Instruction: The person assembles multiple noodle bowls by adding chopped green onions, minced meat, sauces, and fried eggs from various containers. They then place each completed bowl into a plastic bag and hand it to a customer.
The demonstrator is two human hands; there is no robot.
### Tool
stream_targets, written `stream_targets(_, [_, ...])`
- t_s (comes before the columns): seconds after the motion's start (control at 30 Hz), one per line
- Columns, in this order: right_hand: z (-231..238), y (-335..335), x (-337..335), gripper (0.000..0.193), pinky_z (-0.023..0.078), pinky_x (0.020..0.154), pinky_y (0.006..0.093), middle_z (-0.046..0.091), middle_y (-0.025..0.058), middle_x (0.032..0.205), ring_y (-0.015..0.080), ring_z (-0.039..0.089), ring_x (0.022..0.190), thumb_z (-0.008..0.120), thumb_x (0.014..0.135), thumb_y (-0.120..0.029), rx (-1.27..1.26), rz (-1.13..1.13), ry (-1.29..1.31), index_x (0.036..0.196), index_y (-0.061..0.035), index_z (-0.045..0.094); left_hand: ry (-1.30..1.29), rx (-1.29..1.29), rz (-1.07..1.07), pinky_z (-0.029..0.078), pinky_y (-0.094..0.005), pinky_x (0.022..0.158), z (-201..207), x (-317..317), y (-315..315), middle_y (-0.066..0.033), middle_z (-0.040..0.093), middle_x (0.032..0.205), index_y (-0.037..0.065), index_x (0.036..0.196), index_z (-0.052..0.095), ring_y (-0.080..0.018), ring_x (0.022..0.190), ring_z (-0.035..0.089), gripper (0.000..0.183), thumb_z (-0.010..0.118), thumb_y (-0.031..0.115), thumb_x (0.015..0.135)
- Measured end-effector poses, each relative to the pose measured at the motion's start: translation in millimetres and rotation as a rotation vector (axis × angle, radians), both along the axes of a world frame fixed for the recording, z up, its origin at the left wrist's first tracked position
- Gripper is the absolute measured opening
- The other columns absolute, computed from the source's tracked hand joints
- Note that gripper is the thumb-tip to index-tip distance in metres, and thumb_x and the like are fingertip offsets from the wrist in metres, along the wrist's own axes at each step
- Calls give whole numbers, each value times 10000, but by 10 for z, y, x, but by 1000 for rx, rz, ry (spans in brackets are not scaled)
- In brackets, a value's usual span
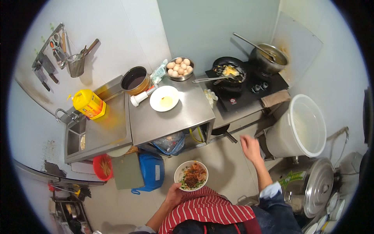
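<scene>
My left hand [176, 192] grips the rim of a white bowl [178, 174] in front of my striped apron. Inside the bowl lie chopped greens, dark brown crumbly topping and reddish pieces. Out to the right, my right hand [249, 147] hangs in the air before the stove, its fingers apart and nothing visible in them. Beyond it, a black frying pan [233, 84] on the stove contains yellow and white egg, and a pale-handled utensil [208, 79] rests across its rim. A white plate [157, 105] with a yellow liquid smear sits on the steel counter.
A metal bowl of eggs [180, 77], a dark-filled pot [135, 81] and a yellow jug [87, 103] stand along the counter and sink. A steel pot with a ladle [283, 61] occupies the stove's back right. Nearby at right are a white bucket [274, 137] and a large lidded steel pot [320, 187].
</scene>
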State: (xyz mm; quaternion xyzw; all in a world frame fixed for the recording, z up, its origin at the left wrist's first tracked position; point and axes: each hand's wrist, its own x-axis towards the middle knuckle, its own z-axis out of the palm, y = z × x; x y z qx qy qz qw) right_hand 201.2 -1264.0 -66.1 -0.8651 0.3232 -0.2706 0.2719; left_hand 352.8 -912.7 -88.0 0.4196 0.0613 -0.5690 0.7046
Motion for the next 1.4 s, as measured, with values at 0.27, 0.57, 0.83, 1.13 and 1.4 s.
stream_targets(0.27, [374, -1008, 2279, 237, 467, 777, 412, 597, 143, 997, 336, 560, 942, 540, 795, -106, 23, 299, 252, 1028, -76, 569, -35, -48, 158, 403, -415, 961, -151, 990, -932, -151, 492, 1249, -17, 1284, 374, -266, 1120, 506, 551, 515, 191, 793])
stream_targets(0.57, [-574, -2126, 3505, 474, 297, 1015, 462, 449, 191, 1266, 336, 418, 1194, 534, 759, -55, -263, 207, 610, 1226, -40, 457, -44, -25, 303, 348, -488, 1010, 110, 1423, -1455, -151, 402, 1340, 41, 1358, 295, -298, 1221, 418, 708, 545, 226, 722])
stream_targets(0.83, [-492, -2539, 3685, 299, 297, 956, 500, 600, 107, 894, 293, 545, 949, 571, 738, -83, -326, 425, 583, 1035, -71, 535, -3, 98, 492, 317, -486, 1023, 399, 1134, -1939, -136, 391, 1344, 60, 1359, 298, -299, 1234, 391, 721, 542, 240, 704])
stream_targets(1.13, [1070, -4356, 2131, 160, 515, 621, 313, 645, 117, 792, 197, 630, 676, 520, 768, -82, 142, -118, 165, 847, -40, 653, -66, -3, 417, 348, -471, 1002, 462, 1269, -3059, -127, 418, 1328, 40, 1341, 324, -296, 1209, 426, 685, 526, 239, 717])
stream_targets(1.4, [765, -5160, 1601, 134, 509, 570, 252, 616, 71, 736, 136, 609, 644, 538, 825, -97, 435, -320, -211, 828, -28, 653, -91, -25, 415, 353, -480, 993, 656, 1300, -3359, -126, 434, 1309, 52, 1330, 342, -298, 1201, 431, 681, 530, 242, 704])
